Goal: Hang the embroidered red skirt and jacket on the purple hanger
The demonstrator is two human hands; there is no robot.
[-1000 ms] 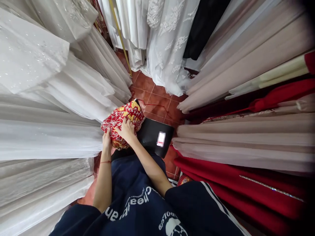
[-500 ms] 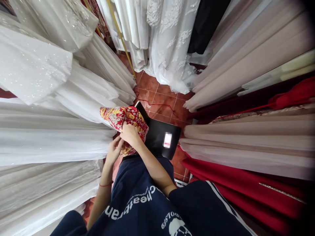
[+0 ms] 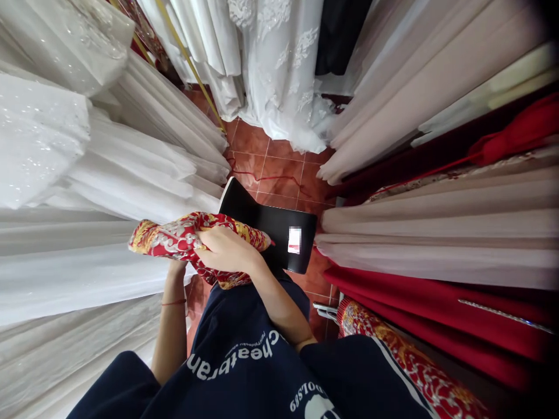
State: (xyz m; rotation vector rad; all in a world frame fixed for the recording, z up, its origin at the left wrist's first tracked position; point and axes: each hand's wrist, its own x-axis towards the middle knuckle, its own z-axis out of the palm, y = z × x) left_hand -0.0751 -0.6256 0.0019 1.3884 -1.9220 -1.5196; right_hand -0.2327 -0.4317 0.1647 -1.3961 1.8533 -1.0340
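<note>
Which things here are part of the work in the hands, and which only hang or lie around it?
In hand:
- folded red and gold embroidered cloth, right hand on top, left hand beneath
- flat black box with a white label, touching the cloth

Around:
- hanging white gowns
- red gowns
- terracotta floor tiles

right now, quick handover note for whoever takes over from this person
Right hand: flat on top of the folded red and gold embroidered cloth, gripping it.
Left hand: under the cloth, mostly hidden; grip unclear.
Cloth is held above the lap, beside the black flat box with a white label, white gowns hanging to the left.
Done: cloth is lifted and folded.
Left: cloth not set down anywhere yet.
</note>
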